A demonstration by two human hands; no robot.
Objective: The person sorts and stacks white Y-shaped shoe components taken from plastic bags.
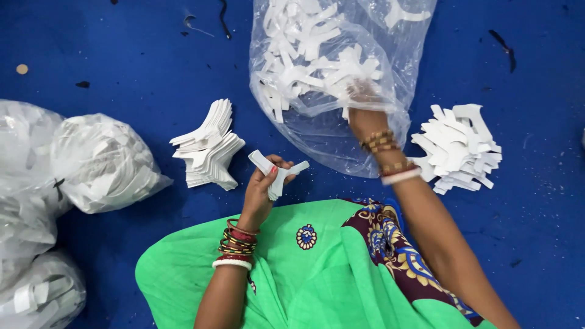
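My left hand [261, 192] holds a small stack of white Y-shaped cut pieces [277, 172] above my green-clad lap. My right hand [364, 100] reaches inside a clear plastic bag [332, 143] lying open on the blue floor and rests among the loose white pieces [304, 58] in it; the plastic veils the fingers. Bangles circle both wrists. A fanned pile of the same white pieces [208, 146] lies just left of my left hand. Another pile [458, 148] lies to the right of my right forearm.
Tied plastic bags stuffed with white pieces [100, 161] sit at the left edge, with more bags [27, 256] below. Dark scraps of thread [504, 45] and specks dot the blue floor [122, 67]. My green garment [292, 274] fills the bottom centre.
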